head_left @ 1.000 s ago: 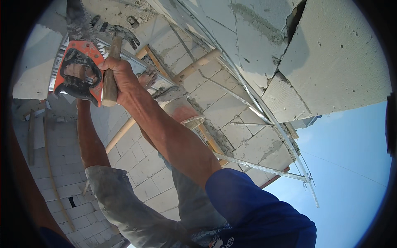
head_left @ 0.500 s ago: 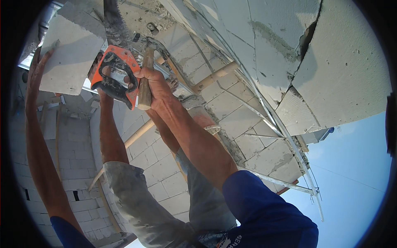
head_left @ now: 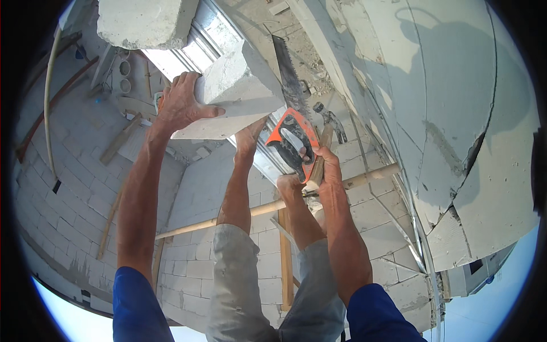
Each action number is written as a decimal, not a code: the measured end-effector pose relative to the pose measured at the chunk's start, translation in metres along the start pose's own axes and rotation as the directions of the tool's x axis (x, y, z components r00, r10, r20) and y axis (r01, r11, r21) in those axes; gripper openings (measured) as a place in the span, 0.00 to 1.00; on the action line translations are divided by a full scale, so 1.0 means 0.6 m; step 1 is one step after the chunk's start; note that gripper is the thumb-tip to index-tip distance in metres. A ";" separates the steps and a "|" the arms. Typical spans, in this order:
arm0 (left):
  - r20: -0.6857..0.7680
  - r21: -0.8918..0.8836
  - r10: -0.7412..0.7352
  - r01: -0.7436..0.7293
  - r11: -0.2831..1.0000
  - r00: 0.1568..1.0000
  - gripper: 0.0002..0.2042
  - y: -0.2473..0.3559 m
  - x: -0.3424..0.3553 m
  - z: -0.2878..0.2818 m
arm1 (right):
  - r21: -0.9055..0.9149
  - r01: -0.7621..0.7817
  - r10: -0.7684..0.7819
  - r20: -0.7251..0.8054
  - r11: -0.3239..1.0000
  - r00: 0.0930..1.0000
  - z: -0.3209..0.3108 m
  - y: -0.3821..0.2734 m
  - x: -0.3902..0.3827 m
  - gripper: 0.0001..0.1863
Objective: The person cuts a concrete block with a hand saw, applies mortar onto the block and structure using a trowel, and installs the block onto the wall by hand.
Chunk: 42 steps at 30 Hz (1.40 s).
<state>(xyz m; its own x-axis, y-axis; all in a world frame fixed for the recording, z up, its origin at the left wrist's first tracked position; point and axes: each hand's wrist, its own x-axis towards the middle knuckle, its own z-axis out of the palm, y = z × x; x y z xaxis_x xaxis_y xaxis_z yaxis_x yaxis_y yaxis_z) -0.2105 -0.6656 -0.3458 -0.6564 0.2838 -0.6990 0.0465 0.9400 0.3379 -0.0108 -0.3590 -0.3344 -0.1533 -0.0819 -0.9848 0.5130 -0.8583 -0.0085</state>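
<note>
My left hand [head_left: 182,105], fingers spread and bent over its edge, grips a jagged white block [head_left: 228,100] above a silver metal channel [head_left: 191,43]. My right hand [head_left: 329,165] is closed round the wooden handle of a claw hammer [head_left: 331,119] and the orange-and-black handle of a hand saw [head_left: 290,137], held together. The saw's blade points upward, right of the block. My bare feet and lower legs [head_left: 233,199] are below the block, partly hidden by it and by my right hand.
Another white block [head_left: 145,23] sits at the top left. A cracked block wall [head_left: 456,114] rises on the right, with thin metal bars [head_left: 410,239] along it. A wooden pole [head_left: 216,222] crosses under my legs. Block walls [head_left: 74,194] lie far below, with boards and poles.
My left hand and the block have moved right toward the middle of the view. The saw and hammer have moved right and down, and the view has turned.
</note>
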 end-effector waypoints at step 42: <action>0.247 -0.969 -0.597 0.175 -0.177 0.764 0.45 -0.115 -0.376 -0.016 | -0.732 0.495 -0.322 0.380 0.468 0.867 0.324 -0.049 0.111 0.18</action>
<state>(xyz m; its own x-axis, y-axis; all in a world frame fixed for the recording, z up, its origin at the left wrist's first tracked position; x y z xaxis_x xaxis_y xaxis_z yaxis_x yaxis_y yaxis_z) -0.0729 -0.7966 -0.2054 -0.3429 -0.2974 -0.8910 -0.8523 -0.3004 0.4282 -0.2005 -0.4379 -0.3662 -0.6194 0.0128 -0.7850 0.7825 -0.0711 -0.6186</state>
